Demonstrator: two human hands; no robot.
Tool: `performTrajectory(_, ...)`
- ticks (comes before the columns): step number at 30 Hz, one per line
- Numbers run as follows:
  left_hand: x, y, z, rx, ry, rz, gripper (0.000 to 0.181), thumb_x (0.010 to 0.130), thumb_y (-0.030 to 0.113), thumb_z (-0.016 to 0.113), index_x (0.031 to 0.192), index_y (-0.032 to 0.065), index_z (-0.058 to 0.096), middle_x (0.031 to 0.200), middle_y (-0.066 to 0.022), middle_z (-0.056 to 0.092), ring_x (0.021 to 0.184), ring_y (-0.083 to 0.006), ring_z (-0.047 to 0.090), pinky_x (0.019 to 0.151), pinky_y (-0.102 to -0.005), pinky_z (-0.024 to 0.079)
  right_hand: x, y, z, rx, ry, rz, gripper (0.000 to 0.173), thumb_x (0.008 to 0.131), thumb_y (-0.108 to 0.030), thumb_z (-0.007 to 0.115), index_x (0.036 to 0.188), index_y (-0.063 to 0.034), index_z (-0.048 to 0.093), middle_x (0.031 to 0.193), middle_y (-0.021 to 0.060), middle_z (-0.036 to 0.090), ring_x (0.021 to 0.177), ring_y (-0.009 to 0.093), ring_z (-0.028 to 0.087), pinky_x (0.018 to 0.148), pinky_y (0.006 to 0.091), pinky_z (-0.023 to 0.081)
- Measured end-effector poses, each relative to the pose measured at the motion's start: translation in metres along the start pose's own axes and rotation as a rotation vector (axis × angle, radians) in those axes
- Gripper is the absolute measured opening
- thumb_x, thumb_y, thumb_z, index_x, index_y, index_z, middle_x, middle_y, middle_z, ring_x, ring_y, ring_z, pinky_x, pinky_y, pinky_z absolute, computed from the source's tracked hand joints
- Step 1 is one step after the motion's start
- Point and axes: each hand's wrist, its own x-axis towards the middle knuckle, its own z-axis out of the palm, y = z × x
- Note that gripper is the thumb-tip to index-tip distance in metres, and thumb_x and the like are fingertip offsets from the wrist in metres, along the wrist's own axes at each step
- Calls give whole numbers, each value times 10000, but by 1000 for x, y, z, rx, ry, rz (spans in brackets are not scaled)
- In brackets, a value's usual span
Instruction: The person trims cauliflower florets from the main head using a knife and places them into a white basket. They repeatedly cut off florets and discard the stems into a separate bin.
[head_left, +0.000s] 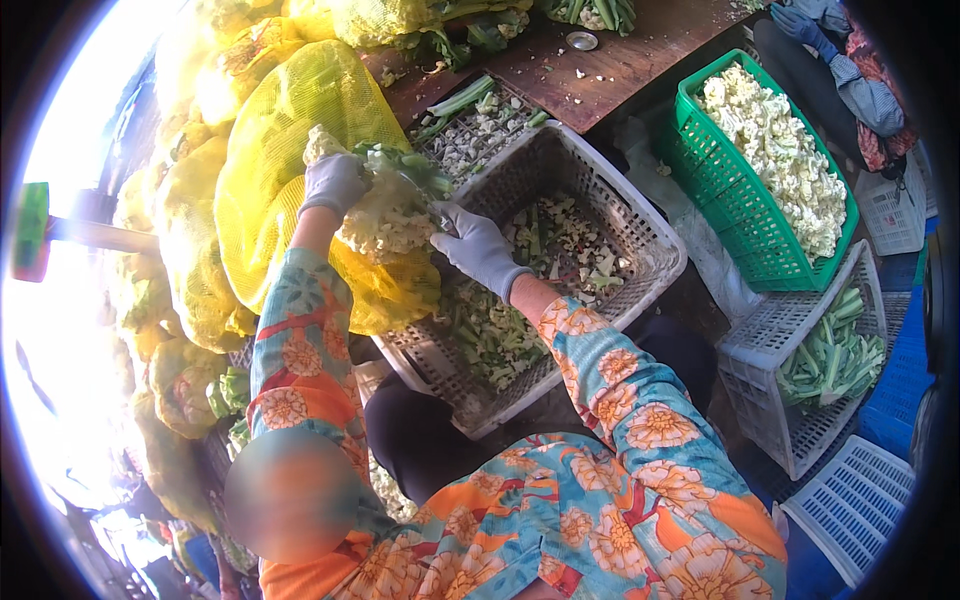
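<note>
My left hand (334, 182), in a pale grey glove, is closed on a cauliflower head (390, 217) with green leaf bases. My gloved right hand (478, 244) is at the cauliflower's right side, its fingers around a small metal tool, perhaps a knife, mostly hidden by the fingers. Behind and under the cauliflower spreads a yellow mesh bag (262, 150). Below my hands, a dirty white plastic crate (634, 202) holds cauliflower scraps and cut stalks (495, 337). A dark grid tray (480, 135) with crumbs and a leaf stalk lies at its far side.
A green crate (731, 225) full of cauliflower florets (780, 150) stands right; below it, a grey crate (757, 360) holds green stalks (832, 360). A wooden table (622, 67) bears a small metal dish (582, 40). Filled mesh bags (199, 247) line the left. Another person's gloved hand (804, 30) is top right.
</note>
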Motion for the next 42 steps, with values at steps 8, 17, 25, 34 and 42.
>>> performTrajectory(8,-65,-22,5,-818,639,-50,120,887,176,649,900,57,648,851,-53,647,757,-186,605,711,-297,491,30,44,41,-18,63,118,517,862,-206,636,1358,-197,492,742,79,657,575,164,612,600,336,493)
performTrajectory(17,-190,37,77,-2147,-30,-406,298,944,150,571,1208,31,503,1166,-92,597,1042,-205,612,906,-372,518,40,80,60,239,245,-54,327,837,-155,674,1153,-96,618,802,84,673,647,147,589,645,301,482)
performTrajectory(25,-133,47,161,-1771,0,-163,360,881,97,617,1206,-7,505,1082,-90,641,975,-219,626,874,-310,502,46,78,58,294,184,-23,252,848,-53,607,1099,-53,619,845,19,661,662,58,516,606,254,457)
performTrajectory(34,-118,67,155,-2347,-224,-183,443,831,31,655,1244,-9,499,1121,-69,630,1005,-170,612,885,-317,501,3,54,50,371,9,246,179,846,-147,664,998,-58,631,757,-11,601,596,68,516,554,268,468)
performTrajectory(42,-107,61,178,-1060,197,206,429,774,100,710,1170,14,567,1031,-98,659,924,-167,629,832,-280,498,28,60,45,-300,164,-6,441,832,-224,610,1253,-101,574,904,195,676,817,309,663,745,395,515)
